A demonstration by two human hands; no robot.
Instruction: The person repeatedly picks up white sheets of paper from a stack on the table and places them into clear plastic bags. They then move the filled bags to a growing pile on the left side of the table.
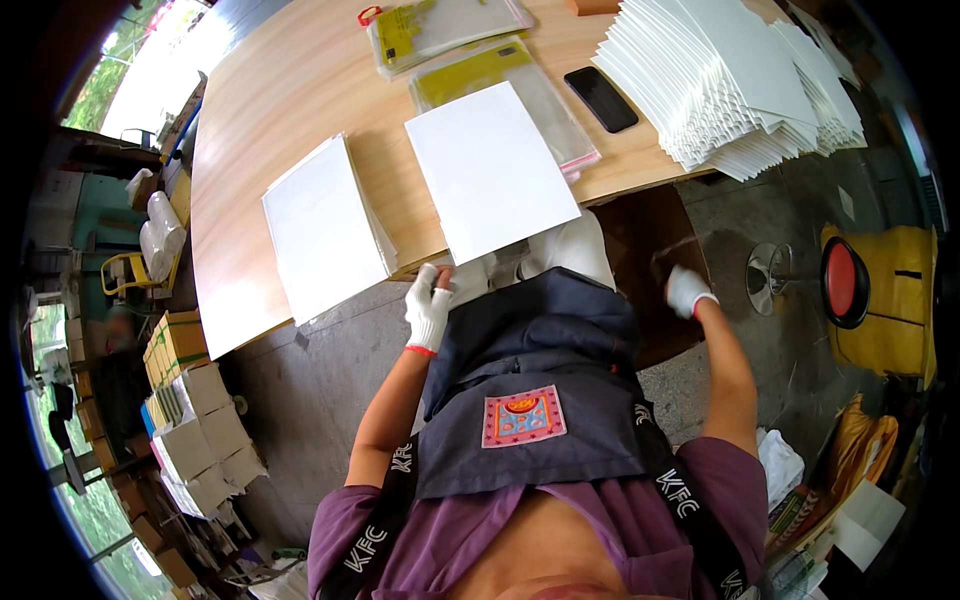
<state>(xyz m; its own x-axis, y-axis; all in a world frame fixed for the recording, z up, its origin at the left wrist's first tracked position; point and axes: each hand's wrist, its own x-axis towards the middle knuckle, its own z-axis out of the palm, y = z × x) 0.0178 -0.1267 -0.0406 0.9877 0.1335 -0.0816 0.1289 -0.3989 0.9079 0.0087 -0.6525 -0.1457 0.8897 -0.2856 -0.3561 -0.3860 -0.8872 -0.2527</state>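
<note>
My left hand, in a white glove with bare fingertips, is raised at the table's near edge. Its fingers are apart with nothing visible between them, close to the lower corner of a white sheet or board. That sheet lies partly over a clear plastic packet with a yellow band. To the left, a small stack of white sheets overhangs the edge. My right hand, also gloved, is closed over an open cardboard box; a faint pale streak shows by it, too blurred to name.
On the wooden table lie a black phone, a large fanned pile of white sheets and another plastic packet. A red-topped stool stands at the right. Stacked white bundles are at the left.
</note>
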